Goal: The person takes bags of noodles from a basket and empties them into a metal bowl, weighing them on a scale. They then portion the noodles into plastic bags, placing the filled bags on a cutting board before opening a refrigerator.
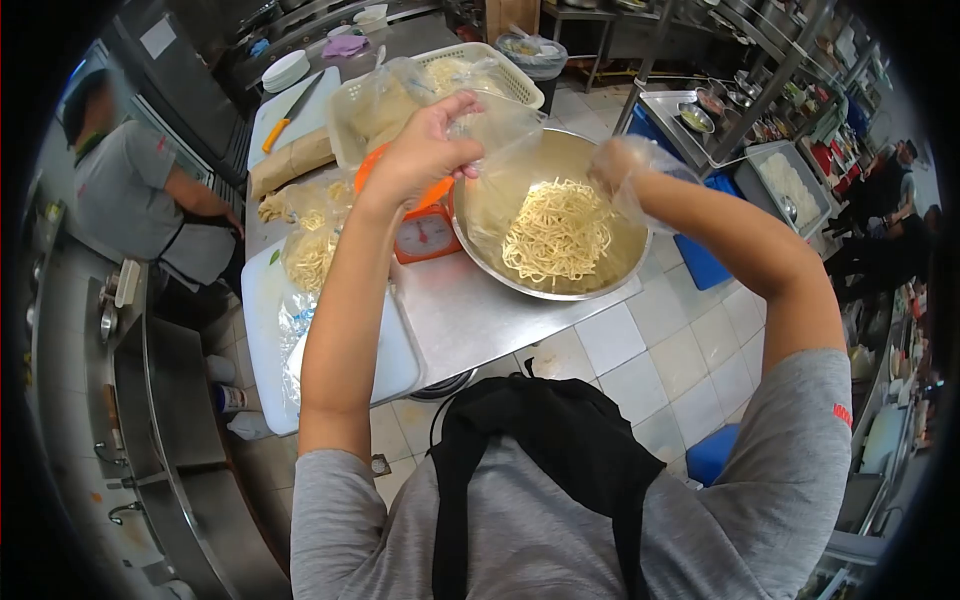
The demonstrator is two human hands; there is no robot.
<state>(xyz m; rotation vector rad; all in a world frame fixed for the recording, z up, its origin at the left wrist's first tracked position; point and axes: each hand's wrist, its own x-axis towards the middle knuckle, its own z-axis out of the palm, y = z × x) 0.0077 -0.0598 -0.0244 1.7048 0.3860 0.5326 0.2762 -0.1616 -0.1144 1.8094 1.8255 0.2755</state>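
My left hand (425,150) pinches the edge of a clear plastic bag (510,130), raised beside the bowl's left rim. Pale noodles (558,232) lie heaped in a large metal bowl (560,294). My right hand (620,165) is curled over the bowl's far right side, with loose clear plastic (655,170) around it and the wrist. Its fingertips are blurred, and what they grip cannot be made out. Close to my left wrist, an orange kitchen scale (425,232) carries an orange dish (372,172).
Bagged noodles (310,258) rest by a white cutting board (265,320). Behind are a white basket (535,90) and a knife (285,122) on another board. A person (150,190) stands at left; other people are far right. A metal shelf rack (780,60) stands at back right.
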